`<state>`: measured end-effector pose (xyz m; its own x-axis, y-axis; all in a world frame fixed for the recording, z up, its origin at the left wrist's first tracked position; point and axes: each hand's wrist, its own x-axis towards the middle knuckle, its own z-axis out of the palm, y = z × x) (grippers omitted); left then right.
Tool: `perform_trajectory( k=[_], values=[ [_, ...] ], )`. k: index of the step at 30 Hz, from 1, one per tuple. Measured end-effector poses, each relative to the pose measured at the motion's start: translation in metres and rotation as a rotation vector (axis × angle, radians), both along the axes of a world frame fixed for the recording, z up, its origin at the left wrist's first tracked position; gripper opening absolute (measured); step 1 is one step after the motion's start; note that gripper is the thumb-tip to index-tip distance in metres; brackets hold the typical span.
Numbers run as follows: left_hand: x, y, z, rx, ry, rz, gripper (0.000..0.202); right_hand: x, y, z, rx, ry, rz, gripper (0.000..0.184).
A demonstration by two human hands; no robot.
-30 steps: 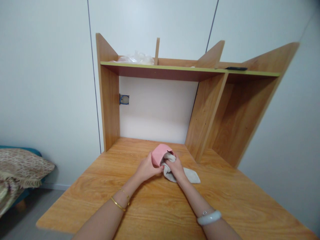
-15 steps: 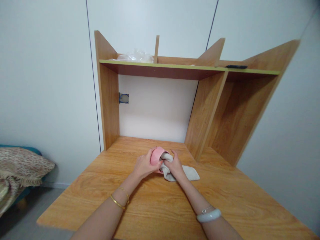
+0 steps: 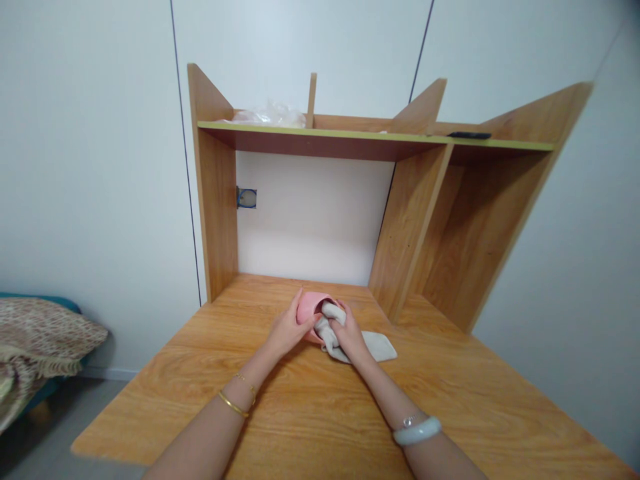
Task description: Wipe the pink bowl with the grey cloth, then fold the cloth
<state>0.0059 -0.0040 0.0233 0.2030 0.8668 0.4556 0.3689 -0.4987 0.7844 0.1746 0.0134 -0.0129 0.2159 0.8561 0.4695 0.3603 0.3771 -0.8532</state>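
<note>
A pink cup (image 3: 309,307) is tilted on its side just above the wooden desk (image 3: 310,413), its mouth turned to the right. My left hand (image 3: 286,328) is wrapped round its left side. My right hand (image 3: 349,335) is closed on a bunched grey-white cloth (image 3: 376,347) and presses part of it into the cup's mouth. The rest of the cloth trails flat on the desk to the right of my hand. Both wrists wear bracelets.
A wooden hutch (image 3: 425,200) with an upright divider stands at the back of the desk. On its top shelf lie a clear plastic bag (image 3: 267,115) at the left and a dark flat object (image 3: 469,135) at the right. A patterned blanket (image 3: 35,347) lies at the lower left.
The cup has turned in my left hand and sunk slightly toward the desk. My right hand has pushed the cloth further into its mouth.
</note>
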Motion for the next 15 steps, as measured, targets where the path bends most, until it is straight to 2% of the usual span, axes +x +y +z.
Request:
perform_trajectory(
  k=[4, 7, 10, 15],
  values=[
    [0.005, -0.0002, -0.0042, -0.021, -0.167, -0.197, 0.087, 0.002, -0.0023, 0.0054, 0.011, 0.037, 0.004, 0.054],
    [0.0086, -0.0041, -0.0057, -0.073, -0.165, -0.264, 0.079, 0.004, -0.0041, 0.0088, 0.028, 0.053, -0.016, 0.054],
    [0.0104, -0.0072, -0.0076, -0.086, -0.148, -0.22, 0.069, 0.0037, -0.0041, 0.0093, 0.019, 0.058, -0.022, 0.053],
    [0.0062, -0.0086, -0.0033, -0.07, -0.04, -0.042, 0.064, -0.002, 0.0006, 0.0062, -0.003, 0.108, 0.022, 0.049]
  ],
)
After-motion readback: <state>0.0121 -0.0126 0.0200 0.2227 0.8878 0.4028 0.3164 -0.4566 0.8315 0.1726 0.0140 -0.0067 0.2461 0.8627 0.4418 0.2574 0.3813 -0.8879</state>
